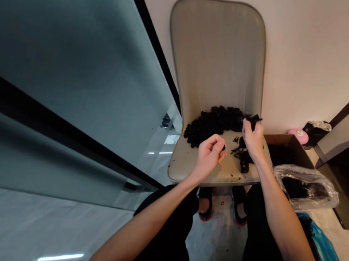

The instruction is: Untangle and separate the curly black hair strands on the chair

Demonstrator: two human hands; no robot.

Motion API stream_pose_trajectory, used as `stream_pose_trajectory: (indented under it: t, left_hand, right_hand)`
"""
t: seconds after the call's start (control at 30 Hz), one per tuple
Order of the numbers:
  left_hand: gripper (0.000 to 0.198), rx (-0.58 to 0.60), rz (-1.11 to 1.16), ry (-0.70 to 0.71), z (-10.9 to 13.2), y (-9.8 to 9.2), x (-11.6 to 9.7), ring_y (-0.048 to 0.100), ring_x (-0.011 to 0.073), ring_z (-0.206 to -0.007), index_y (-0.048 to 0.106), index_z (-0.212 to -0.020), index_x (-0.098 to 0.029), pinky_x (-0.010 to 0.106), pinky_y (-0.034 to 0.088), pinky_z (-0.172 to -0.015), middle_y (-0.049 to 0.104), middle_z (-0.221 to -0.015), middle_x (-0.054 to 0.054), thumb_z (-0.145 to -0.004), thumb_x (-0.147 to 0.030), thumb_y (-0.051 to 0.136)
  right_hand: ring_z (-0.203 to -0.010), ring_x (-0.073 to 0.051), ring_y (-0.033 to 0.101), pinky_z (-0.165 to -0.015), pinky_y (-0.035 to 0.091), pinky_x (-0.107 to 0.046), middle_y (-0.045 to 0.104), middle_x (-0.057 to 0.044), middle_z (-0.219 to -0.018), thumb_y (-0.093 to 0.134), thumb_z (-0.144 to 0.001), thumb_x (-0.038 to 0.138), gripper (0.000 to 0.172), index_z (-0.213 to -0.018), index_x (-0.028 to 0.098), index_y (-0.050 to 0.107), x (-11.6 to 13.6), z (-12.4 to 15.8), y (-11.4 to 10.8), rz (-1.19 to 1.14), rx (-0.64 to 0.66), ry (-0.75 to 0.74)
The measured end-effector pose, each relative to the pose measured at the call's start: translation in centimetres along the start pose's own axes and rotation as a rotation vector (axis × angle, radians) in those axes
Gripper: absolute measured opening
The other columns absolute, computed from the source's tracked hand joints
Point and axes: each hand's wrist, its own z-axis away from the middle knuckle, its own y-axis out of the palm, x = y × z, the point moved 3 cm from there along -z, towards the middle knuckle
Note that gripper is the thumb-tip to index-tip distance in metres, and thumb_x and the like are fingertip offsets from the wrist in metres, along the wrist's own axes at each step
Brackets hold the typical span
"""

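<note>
A pile of small black pieces lies across the seat of a grey-beige padded chair. Over the front of the seat, my left hand is closed, with a small black piece showing at its fingertips; its exact kind is too small to tell. My right hand is at the pile's right end, its fingers closed by a black, stringy piece. What lies inside that grip is partly hidden. Below the right wrist, loose black scraps and thin strands lie on the seat.
Right of the chair stand a cardboard box with black contents, a clear plastic bag of black pieces, and a blue bag. A pink round object is behind. A dark-framed glass panel borders the left.
</note>
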Motion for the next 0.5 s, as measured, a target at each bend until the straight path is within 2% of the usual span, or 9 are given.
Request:
stream_pose_trajectory:
  t: [0.03,0.17,0.27,0.4,0.5]
  left_hand:
    - [0.035,0.008,0.056,-0.018,-0.2,-0.1,0.1,0.041,0.0053,-0.044,0.057,-0.078,-0.020,0.023,0.038,-0.051,0.048,-0.058,-0.006,-0.092,-0.050,0.066]
    - [0.031,-0.020,0.227,-0.055,-1.5,-0.9,0.3,0.053,0.0055,-0.053,0.064,-0.096,-0.020,0.023,0.047,-0.059,0.064,-0.078,-0.002,-0.085,-0.046,0.076]
    - [0.031,-0.064,0.257,-0.072,-2.1,-1.3,0.3,0.054,0.0052,-0.053,0.063,-0.097,-0.020,0.022,0.047,-0.058,0.070,-0.086,0.001,-0.083,-0.042,0.079]
    - [0.027,-0.136,0.240,-0.048,-2.3,-1.3,0.8,0.049,0.0028,-0.049,0.061,-0.085,-0.019,0.021,0.043,-0.053,0.070,-0.087,0.001,-0.085,-0.040,0.077]
    - [0.025,-0.215,0.199,-0.014,-2.4,-1.5,1.3,0.050,0.0029,-0.050,0.062,-0.083,-0.018,0.020,0.045,-0.055,0.068,-0.081,0.000,-0.086,-0.038,0.075]
  right_hand:
    - [-0.052,-0.012,0.040,-0.054,0.034,-0.027,0.039,0.005,-0.049,0.055,-0.091,0.060,0.050,-0.059,0.024,0.044,0.1,0.3,-0.4,0.045,-0.043,-0.052]
    - [-0.050,-0.011,0.043,-0.057,0.037,-0.028,0.046,0.003,-0.049,0.051,-0.091,0.069,0.060,-0.056,0.021,0.052,0.0,1.8,0.5,0.205,0.062,-0.148]
    - [-0.055,-0.012,0.050,-0.063,0.041,-0.028,0.053,0.001,-0.055,0.048,-0.092,0.070,0.059,-0.064,0.020,0.060,0.5,2.3,1.3,0.204,0.090,-0.188]
    - [-0.064,-0.015,0.058,-0.069,0.046,-0.030,0.062,-0.001,-0.064,0.053,-0.094,0.060,0.049,-0.069,0.019,0.063,1.1,2.8,1.8,0.217,0.108,-0.246]
    - [-0.077,-0.018,0.066,-0.078,0.050,-0.032,0.072,-0.004,-0.080,0.062,-0.090,0.050,0.033,-0.082,0.019,0.070,0.8,3.2,2.4,0.197,0.093,-0.271]
